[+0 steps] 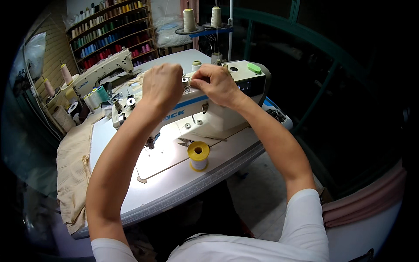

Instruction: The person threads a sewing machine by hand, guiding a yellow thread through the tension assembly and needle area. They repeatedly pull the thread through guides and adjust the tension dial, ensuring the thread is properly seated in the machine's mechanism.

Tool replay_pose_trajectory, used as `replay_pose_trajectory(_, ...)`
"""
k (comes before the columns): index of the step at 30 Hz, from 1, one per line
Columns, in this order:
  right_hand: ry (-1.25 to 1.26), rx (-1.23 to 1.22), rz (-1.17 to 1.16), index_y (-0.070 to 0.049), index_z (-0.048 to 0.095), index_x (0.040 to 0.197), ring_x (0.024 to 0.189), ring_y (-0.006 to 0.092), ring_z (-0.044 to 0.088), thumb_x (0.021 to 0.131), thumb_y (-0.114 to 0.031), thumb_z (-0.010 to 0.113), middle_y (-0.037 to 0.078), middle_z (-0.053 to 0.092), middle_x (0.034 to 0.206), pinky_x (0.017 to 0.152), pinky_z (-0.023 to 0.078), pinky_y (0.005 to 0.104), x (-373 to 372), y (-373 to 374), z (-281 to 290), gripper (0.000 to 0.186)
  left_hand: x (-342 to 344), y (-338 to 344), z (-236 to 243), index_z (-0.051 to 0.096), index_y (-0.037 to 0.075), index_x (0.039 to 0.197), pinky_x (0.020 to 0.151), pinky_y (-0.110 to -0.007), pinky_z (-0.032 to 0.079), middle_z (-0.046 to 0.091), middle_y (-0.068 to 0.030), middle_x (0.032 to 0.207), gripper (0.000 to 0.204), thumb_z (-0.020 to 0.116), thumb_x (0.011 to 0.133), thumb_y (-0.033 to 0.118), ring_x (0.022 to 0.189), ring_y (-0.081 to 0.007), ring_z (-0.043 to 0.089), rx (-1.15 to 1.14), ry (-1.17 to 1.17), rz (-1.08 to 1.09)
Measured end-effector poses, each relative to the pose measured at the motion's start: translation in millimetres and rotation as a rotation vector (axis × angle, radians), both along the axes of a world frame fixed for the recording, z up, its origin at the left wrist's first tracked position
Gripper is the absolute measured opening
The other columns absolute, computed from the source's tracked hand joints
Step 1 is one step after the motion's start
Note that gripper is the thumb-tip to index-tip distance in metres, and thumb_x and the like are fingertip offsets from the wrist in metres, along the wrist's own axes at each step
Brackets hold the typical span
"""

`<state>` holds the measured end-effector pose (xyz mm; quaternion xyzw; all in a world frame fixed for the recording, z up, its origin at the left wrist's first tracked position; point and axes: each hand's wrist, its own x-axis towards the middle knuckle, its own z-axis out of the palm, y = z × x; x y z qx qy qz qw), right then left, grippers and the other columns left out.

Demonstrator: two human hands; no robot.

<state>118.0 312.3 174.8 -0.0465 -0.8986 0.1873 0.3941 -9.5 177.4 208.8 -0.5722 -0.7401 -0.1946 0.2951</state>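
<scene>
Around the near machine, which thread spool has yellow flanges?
The white-thread spool standing upright on the table, in front of the near sewing machine. Yellow flanges set it apart from the two cream cones on the thread stand.

Spool [199, 163] on table [229, 153], before sewing machine [220, 117].

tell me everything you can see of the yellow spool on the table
The spool stands upright on the table, in front of the sewing machine. Its round yellow top has a dark hole in the middle, and a yellow rim shows at its foot; both look like plastic. Between them it is wound with what looks like white thread. Neither the left hand nor the right hand touches it.
</scene>
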Motion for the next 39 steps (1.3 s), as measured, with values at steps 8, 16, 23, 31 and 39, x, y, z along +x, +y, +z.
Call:
replay_pose_trajectory(8,0.045,-0.027,0.039,-0.001,0.071,0.087,0.081,0.0249,0.065,0.087,-0.013,0.071,0.012,0.068,0.087,0.075,0.051,0.0354,-8,0,-6,0.013,31,-43,-11,0.066,0.001,0.076,0.063,-0.042,0.051,0.064,-0.0190,0.070,0.005,0.062,0.079,0.001,0.069,-0.0348,0.067,-0.019,-0.080,-0.290)
replay_pose_trajectory(16,-0.070,-0.204,-0.004,-0.001,0.071,0.088,0.082,0.0276,0.067,0.086,-0.015,0.073,0.014,0.068,0.084,0.081,0.053,0.0388,-7,-10,7,0.014,-1,41,21,0.072,-0.006,0.089,0.067,-0.031,0.051,0.071,-0.0125,0.075,0.015,0.064,0.082,0.004,0.069,-0.0143,0.064,0.088,-0.604,-0.404)
replay_pose_trajectory(23,-0.079,-0.024,0.063,-0.003,0.070,0.085,0.104,0.0265,0.063,0.085,-0.011,0.074,0.010,0.067,0.119,0.096,0.048,0.0361,-16,4,7,0.009,-33,41,10,0.071,-0.002,0.080,0.069,-0.040,0.054,0.070,-0.0225,0.080,0.012,0.061,0.076,0.004,0.074,-0.0350,0.070,0.121,-0.256,-0.027)
replay_pose_trajectory(31,-0.342,-0.037,0.126,-0.002,0.068,0.086,0.105,0.0262,0.062,0.087,-0.009,0.070,0.012,0.068,0.115,0.097,0.048,0.0380,-16,11,30,0.007,26,-52,-21,0.067,0.000,0.074,0.063,-0.040,0.057,0.068,-0.0221,0.072,0.004,0.064,0.073,-0.003,0.068,-0.0326,0.072,0.026,0.161,0.052)
replay_pose_trajectory(39,0.044,0.350,0.037,-0.002,0.072,0.088,0.079,0.0297,0.068,0.090,-0.016,0.068,0.015,0.070,0.085,0.074,0.053,0.0377,-1,5,13,0.015,46,-62,-53,0.065,0.000,0.081,0.060,-0.042,0.050,0.065,-0.0191,0.069,0.010,0.064,0.088,0.007,0.064,-0.0361,0.066,0.218,-0.224,-0.195)
